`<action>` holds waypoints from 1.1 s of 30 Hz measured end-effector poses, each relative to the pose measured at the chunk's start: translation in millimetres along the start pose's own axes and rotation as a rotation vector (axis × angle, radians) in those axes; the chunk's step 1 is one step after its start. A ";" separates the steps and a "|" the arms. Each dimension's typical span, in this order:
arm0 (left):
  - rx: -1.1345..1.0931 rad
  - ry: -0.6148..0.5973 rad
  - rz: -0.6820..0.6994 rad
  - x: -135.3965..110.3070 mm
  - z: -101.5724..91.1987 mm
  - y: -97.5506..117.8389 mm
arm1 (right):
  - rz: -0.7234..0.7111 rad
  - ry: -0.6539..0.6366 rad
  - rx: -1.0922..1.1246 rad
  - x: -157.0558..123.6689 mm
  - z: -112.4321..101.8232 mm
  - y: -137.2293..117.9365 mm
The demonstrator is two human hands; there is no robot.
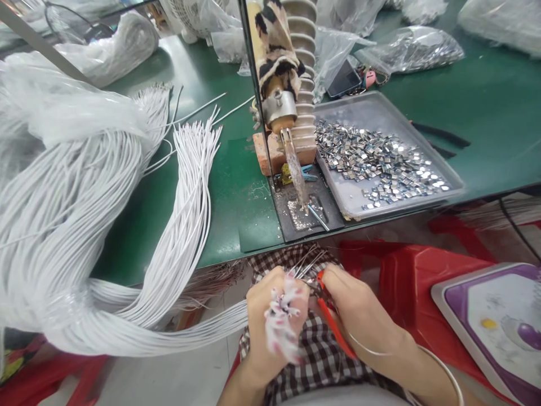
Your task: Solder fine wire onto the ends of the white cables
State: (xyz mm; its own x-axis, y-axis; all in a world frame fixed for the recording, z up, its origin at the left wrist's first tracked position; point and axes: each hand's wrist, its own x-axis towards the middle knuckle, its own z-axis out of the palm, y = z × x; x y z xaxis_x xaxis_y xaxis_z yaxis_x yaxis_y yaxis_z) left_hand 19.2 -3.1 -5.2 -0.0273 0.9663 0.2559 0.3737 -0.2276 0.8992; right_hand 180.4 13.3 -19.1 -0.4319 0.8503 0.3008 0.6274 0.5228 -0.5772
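My left hand [270, 316] is closed around a bundle of white wires [203, 332], whose pinkish cut ends fan out over the fist, blurred. In my right hand [367, 316] is a pair of cutters [336, 327] with orange-red handles. Its jaws touch or lie close to thin strands [308, 262] that stick out beyond my left hand; I cannot tell whether they are closed on them. Both hands are above my lap, in front of the table edge. From my left hand the wires run left to a large bunch [114, 186] lying on the table.
The green table [228, 186] carries a soldering iron [291, 152] on a stand over a dark plate [279, 220]. To its right is a plastic tray [439, 192] of small metal pieces [380, 158]. A red stool [406, 282] and a purple-edged scale-like device [494, 332] stand at right.
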 end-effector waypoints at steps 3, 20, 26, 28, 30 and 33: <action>-0.068 -0.009 -0.055 0.9 -0.5 -1.1 | 0.016 -0.138 0.264 4.6 -3.3 0.6; -0.346 -0.003 -0.156 -6.0 5.6 -17.5 | 0.221 -0.469 1.118 2.8 7.6 6.8; -0.203 0.008 -0.149 -3.4 2.5 -11.1 | 0.290 -0.257 0.656 3.6 -0.2 2.4; -0.098 0.020 -0.110 -1.2 2.3 -7.3 | 0.229 -0.164 0.318 3.8 -3.5 1.0; -0.052 0.031 -0.074 0.6 2.7 -4.4 | 0.148 -0.107 0.086 3.7 -6.1 0.3; -0.019 0.017 -0.055 1.1 2.6 -3.3 | 0.076 -0.075 -0.066 3.6 -8.4 0.4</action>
State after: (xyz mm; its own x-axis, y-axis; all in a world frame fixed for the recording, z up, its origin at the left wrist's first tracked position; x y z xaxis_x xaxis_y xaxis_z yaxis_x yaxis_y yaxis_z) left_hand 20.3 -1.0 -8.8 -0.0636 0.9752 0.2121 0.3538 -0.1767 0.9185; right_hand 184.6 17.1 -11.9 -0.4272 0.8820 0.1989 0.7003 0.4620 -0.5442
